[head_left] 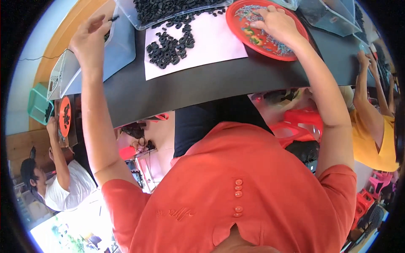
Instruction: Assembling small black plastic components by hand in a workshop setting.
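At upper right, the right hand [276, 26], thumb and fingers apart, reaches among tiny pieces [247, 13] on the red tray [234, 31]; a light pinch should suit them. At upper left, the left hand [89, 39], fingers parted, is just beside a black part [114, 18].

Bright, mostly even light falls on the left hand [87, 42] and the right hand [276, 26], and between them the pale sheet [215, 38] takes a faint pink tint against the dark worktop [168, 90]. Far below the left hand, white glare [63, 223] washes out detail. Fisheye distortion bows the worktop's edge below the hands, blue fringes and black corners ring the view, and beads [276, 45] beside the right hand look soft.
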The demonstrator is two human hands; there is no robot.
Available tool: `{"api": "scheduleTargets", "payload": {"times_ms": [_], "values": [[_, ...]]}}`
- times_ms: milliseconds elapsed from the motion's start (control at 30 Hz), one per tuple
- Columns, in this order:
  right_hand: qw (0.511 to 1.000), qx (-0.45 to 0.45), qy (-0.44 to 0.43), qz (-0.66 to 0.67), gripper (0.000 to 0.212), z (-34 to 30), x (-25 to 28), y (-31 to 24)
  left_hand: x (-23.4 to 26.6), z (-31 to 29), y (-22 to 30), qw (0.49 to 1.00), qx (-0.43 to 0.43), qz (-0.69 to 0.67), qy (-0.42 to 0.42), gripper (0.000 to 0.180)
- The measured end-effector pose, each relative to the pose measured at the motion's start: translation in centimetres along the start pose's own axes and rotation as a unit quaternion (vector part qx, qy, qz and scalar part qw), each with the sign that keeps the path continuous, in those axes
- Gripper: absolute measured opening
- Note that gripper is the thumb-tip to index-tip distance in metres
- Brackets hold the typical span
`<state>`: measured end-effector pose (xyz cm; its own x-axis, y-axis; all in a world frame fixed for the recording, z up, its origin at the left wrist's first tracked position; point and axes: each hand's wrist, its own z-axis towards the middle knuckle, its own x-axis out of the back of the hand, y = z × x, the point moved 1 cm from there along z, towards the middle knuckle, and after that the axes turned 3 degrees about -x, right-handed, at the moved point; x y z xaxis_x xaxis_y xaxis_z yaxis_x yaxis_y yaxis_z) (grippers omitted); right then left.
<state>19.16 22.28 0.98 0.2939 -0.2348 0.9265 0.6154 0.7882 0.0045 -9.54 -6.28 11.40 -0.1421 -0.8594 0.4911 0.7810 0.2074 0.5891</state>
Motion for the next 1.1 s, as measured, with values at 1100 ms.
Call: {"api": "scheduleTargets", "payload": {"times_ms": [1100], "values": [[0.942,-0.013,0.015,0.336,0.019,-1.3,-0.1,4.0,-7.9,-8.6,-3.2,0.992,-0.081,0.04,-0.09,0.005]]}}
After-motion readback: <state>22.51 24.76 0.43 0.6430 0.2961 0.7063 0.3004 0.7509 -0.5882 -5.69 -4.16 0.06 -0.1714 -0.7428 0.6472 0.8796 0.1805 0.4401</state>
